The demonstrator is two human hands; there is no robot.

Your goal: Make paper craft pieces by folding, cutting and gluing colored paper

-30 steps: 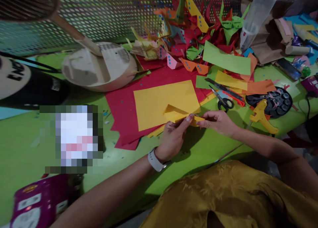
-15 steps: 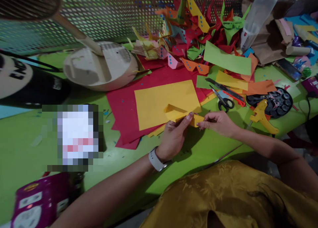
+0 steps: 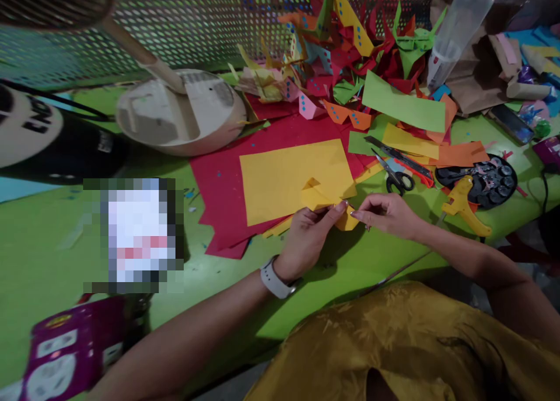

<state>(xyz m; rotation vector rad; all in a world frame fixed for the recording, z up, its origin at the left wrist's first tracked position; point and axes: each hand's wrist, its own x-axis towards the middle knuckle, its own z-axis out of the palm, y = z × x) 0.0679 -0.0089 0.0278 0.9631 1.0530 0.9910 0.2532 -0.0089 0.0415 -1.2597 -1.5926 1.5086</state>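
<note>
A small folded piece of yellow paper (image 3: 317,196) is between my two hands, above the lower right corner of a flat yellow sheet (image 3: 284,179). My left hand (image 3: 306,235), with a pale watch band on the wrist, is closed on it, the thumb pressed along its top. My right hand (image 3: 389,215) has thumb and forefinger pinched at the paper's right end. The fingers partly cover the folds. Under the yellow sheet lies red paper (image 3: 210,191) with a jagged left edge.
Scissors (image 3: 396,176), a utility knife (image 3: 398,159) and a yellow glue gun (image 3: 464,206) lie to the right. Behind are a pile of folded paper shapes (image 3: 332,57) and a clear bottle (image 3: 464,28). At left stand a round base (image 3: 219,121) and a purple box (image 3: 74,343).
The folded yellow paper has turned slightly in my hands, its right end now tilted downward. My right fingertips have shifted a little along its edge. The view has moved slightly.
</note>
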